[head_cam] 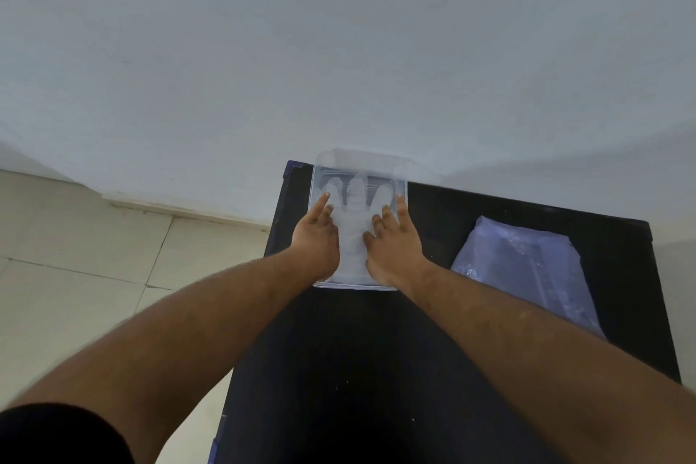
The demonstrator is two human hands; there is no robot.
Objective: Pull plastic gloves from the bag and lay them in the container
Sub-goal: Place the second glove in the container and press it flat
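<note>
Inside container [402,177], flattened glove [352,222]

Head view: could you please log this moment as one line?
left hand: flat on glove | right hand: flat on glove | container: holds glove | bag: untouched, to the right

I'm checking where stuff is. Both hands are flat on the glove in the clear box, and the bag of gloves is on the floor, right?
Not quite. The head view shows the bag lying on the black table, right of the clear box.
</note>
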